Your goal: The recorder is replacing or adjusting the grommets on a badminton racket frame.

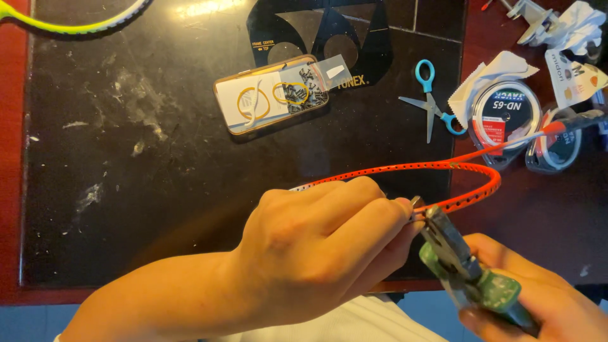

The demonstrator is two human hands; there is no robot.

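Both hands meet at the near edge of an orange badminton racket frame (443, 168), which carries no strings at all: its row of small holes runs bare along the rim from the curled left hand (316, 244) out to the far bend and back. The left hand's grip is pressed closed over the near side of the frame, fingers wrapped round it, steadying it above the dark surface (126, 158). The right hand (538, 304) has its grip closed on the green handles of a pair of pliers (465, 266), whose metal nose sits right at the rim beside the left fingertips, apparently pinching something small there (too small to tell whether it is a grommet). Judging by the bare holes, the work is at an early stage, with the frame being prepared and no stringing begun. Farther back on the surface lie an open tin of small grommets and rubber bands (272, 95), blue-handled scissors (434, 101), and round packs of string (506, 117), all untouched and well apart from the hands
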